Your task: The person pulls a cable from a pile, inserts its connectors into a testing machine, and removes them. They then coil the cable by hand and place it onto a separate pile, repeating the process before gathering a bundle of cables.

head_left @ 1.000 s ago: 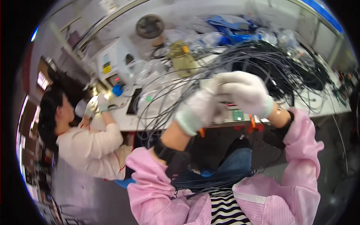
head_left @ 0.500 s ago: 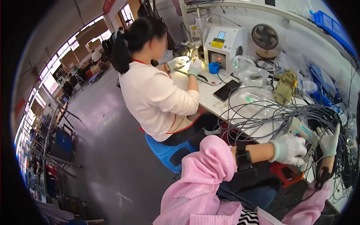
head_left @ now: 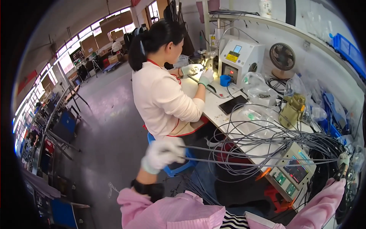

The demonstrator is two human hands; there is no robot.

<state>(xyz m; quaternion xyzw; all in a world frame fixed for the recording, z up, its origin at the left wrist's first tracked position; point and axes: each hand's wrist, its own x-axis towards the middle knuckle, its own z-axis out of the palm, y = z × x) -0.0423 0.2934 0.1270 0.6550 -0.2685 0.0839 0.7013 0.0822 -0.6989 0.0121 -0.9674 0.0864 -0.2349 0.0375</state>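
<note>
My left hand (head_left: 162, 154), in a white glove and slightly blurred, is closed on grey cables (head_left: 228, 156). It is out at the left, past the bench's front edge, beside the seated co-worker's stool. The held lengths stretch nearly straight across the picture to my right hand (head_left: 343, 159). That gloved hand, small at the far right, is closed round the cables' other part; its fingers are partly hidden. Beneath the stretched cables is a tilted grey test box (head_left: 281, 170) with a screen and green circuit boards. Loops of a large tangle of grey cable (head_left: 244, 133) lie behind them.
A co-worker (head_left: 164, 91) sits on a blue stool (head_left: 173, 170), gloved hands under a lamp. The white bench (head_left: 217, 114) bears a phone (head_left: 233, 104), plastic bags, an olive bottle (head_left: 291, 110), a fan (head_left: 282, 57) and a white machine (head_left: 242, 57). Below the test box is a red-orange frame (head_left: 276, 198).
My left hand has swung from beside the test box far to the left, pulling cables taut. My right hand has gone from spread fingers to closed round cables. The head view has shifted.
</note>
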